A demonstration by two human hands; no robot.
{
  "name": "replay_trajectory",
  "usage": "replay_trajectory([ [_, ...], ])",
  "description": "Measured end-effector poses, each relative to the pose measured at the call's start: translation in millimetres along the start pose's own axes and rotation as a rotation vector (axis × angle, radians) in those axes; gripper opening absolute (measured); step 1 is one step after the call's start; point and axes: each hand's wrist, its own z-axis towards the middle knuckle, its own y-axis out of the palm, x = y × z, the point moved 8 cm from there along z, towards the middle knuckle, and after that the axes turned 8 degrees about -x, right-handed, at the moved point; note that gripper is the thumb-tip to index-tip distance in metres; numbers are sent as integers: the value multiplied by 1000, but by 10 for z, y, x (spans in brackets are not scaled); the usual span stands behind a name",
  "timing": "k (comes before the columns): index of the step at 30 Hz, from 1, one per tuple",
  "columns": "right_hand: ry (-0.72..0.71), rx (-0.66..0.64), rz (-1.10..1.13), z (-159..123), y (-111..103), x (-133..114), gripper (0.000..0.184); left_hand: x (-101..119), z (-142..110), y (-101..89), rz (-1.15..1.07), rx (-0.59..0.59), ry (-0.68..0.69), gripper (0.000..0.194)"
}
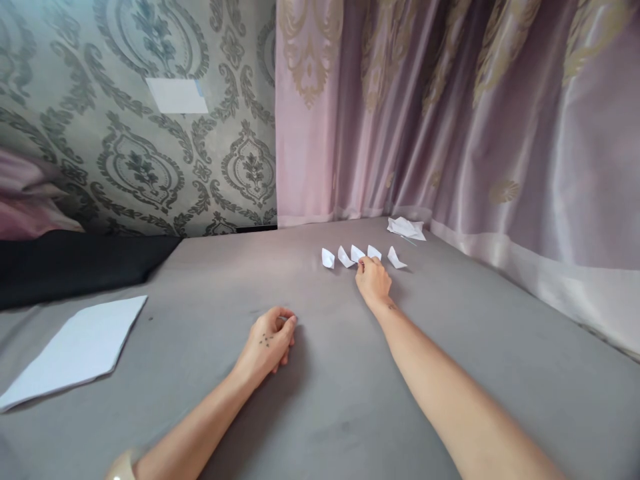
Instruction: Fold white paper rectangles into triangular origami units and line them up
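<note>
Several small folded white paper boats stand in a row on the grey sheet [320, 400]. At the row's left end is one paper boat [328, 259], with another paper boat [345, 257] beside it. My right hand [374, 280] reaches to the middle paper boat [357, 253], its fingers pinched at that boat's lower edge and partly hiding it. Just behind the knuckles shows a further paper boat [374, 251]. Slightly apart on the right sits the last paper boat [397, 258]. Nearer to me, my left hand [270, 339] rests on the sheet, fingers curled closed with nothing visible in them.
A stack of white paper [80, 347] lies at the left, before a black cloth [75, 263]. Loose folded white papers [406, 228] and a thin stick [409, 241] lie at the far right. Purple curtains [500, 167] border the right side; a patterned wall [225, 153] stands behind.
</note>
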Motion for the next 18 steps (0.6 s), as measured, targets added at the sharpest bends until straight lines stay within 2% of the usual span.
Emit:
replay_trajectory([
  [18,11,9,-44,15,38,12,32,40,-27,-14,25,15,7,21],
])
